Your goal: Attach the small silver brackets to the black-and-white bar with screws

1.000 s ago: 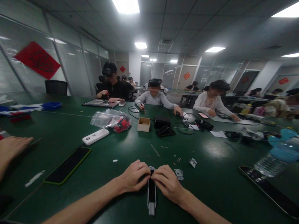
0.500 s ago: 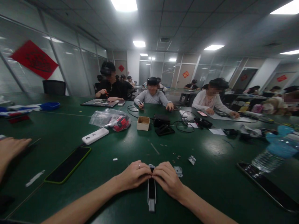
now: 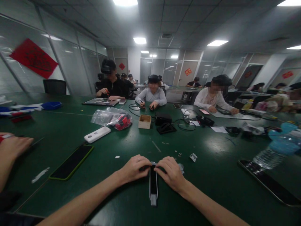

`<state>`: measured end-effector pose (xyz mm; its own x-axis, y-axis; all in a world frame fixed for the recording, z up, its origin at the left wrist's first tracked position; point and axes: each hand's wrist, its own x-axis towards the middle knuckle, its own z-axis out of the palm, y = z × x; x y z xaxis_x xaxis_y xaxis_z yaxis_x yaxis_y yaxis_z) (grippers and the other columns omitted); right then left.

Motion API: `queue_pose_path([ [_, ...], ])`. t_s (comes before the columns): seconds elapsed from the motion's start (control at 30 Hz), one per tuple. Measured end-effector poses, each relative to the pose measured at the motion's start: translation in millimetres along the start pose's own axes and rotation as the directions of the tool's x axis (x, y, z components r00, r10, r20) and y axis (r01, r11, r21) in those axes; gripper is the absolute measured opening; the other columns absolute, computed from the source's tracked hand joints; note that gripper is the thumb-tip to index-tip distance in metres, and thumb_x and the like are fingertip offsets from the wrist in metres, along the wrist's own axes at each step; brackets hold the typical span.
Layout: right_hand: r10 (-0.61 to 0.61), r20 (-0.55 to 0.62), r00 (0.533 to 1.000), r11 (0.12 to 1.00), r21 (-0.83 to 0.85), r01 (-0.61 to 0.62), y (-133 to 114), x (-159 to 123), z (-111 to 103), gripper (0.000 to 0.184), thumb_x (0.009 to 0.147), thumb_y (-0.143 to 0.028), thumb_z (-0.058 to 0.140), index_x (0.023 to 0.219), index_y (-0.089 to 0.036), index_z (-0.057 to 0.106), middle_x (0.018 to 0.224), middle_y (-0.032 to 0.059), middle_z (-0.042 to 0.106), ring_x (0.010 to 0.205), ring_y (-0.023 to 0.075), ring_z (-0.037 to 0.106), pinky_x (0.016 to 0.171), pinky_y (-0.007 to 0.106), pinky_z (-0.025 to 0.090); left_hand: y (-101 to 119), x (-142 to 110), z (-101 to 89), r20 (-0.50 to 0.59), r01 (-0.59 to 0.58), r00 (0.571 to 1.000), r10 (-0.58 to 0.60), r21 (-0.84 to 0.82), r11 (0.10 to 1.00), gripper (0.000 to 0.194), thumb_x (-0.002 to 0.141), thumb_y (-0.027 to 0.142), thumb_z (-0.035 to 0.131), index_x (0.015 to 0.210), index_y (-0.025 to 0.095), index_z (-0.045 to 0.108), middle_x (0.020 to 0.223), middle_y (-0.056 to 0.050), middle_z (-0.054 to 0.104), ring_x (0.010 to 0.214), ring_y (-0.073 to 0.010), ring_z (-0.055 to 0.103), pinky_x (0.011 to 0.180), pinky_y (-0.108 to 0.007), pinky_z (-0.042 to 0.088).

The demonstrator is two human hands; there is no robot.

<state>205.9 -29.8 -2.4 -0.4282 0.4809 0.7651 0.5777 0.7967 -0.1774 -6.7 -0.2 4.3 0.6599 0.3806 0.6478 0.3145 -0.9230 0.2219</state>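
Observation:
Lying lengthwise on the green table in front of me is a narrow white-edged device with a black top. A grey block sits at its near end. My left hand, with a ring on one finger, pinches the device's far left edge. From the other side my right hand holds the far right edge, fingers bent and close together. The fingers partly cover the device's far end. Just beyond my right hand lies a small metal bracket, and another bracket is partly hidden behind that hand.
Small rings lie beyond my right hand. A green-edged phone, a white power bank and another person's hand are leftward. Ahead stands a small open box; rightward, a water bottle and a dark phone.
My fingertips have drawn slightly apart at the device's far end, showing more of its black top. Across the table, a person's hand has moved inward with a dark object.

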Motion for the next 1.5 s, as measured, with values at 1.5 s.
queue_pose_path([
  [1.5,0.187,0.361,0.914,0.978,-0.16,-0.136,17.4,-3.1,-7.0,0.011,0.089,-0.02,0.053,0.091,-0.017,0.063,0.086,0.0061,0.066,0.082,0.0187,0.055,0.068,0.031,0.041,-12.9,-2.8,2.5,0.285,0.477,0.842,-0.458,0.0,0.879,0.016,0.081,0.027,0.059,0.092,0.018,0.066,0.067,0.003,0.06,0.057,-0.0099,0.053,0.057,-0.019,0.041],
])
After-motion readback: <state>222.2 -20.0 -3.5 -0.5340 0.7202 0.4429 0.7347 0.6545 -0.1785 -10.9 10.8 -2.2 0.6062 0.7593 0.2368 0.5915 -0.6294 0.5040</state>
